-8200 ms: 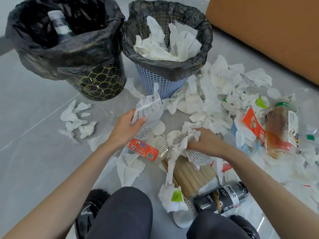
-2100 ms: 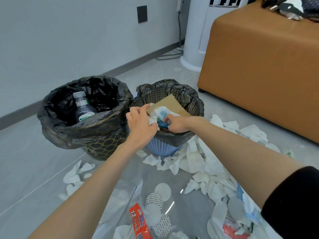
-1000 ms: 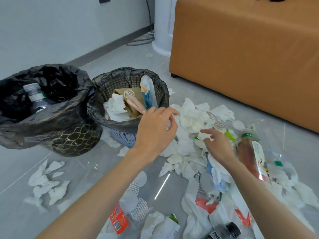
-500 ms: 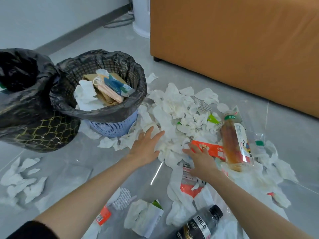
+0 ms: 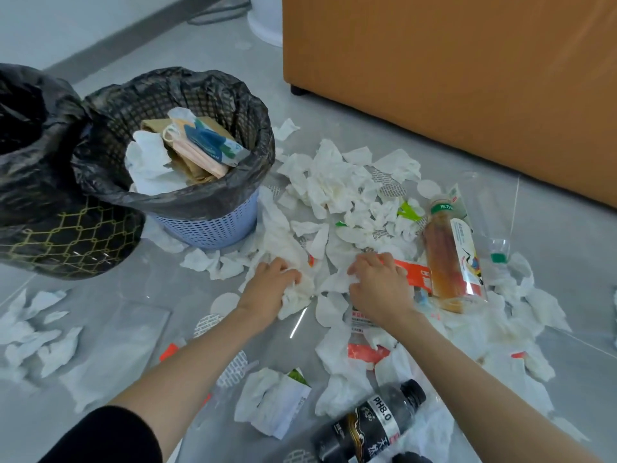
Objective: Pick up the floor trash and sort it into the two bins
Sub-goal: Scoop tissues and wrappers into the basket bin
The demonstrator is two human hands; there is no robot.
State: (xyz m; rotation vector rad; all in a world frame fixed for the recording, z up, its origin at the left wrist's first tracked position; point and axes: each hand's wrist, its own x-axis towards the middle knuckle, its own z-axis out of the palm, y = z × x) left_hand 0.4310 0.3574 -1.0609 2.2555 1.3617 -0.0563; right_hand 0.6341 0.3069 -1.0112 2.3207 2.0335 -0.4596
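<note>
White crumpled tissues (image 5: 337,192) cover the floor right of the blue basket bin (image 5: 213,225), which has a black liner and holds paper, cardboard and a blue packet. At the left edge stands the black mesh bin (image 5: 66,242) with its black bag. My left hand (image 5: 270,285) is down on the pile, its fingers closed on a wad of tissue (image 5: 297,295). Beside it, my right hand (image 5: 380,285) grips another tissue (image 5: 337,282). An amber drink bottle (image 5: 450,259) lies right of my right hand. A black bottle (image 5: 370,426) lies near my knees.
An orange-brown sofa (image 5: 450,78) rises behind the pile. Red wrappers (image 5: 414,275), round paper discs (image 5: 225,302) and clear plastic sheets (image 5: 127,335) lie on the grey tiles. More tissues (image 5: 36,332) lie at the left. A white round base (image 5: 263,25) stands at the back.
Both hands have come down from the blue bin to the floor pile. In the last half second their fingers curled shut on tissues. The view has tilted down.
</note>
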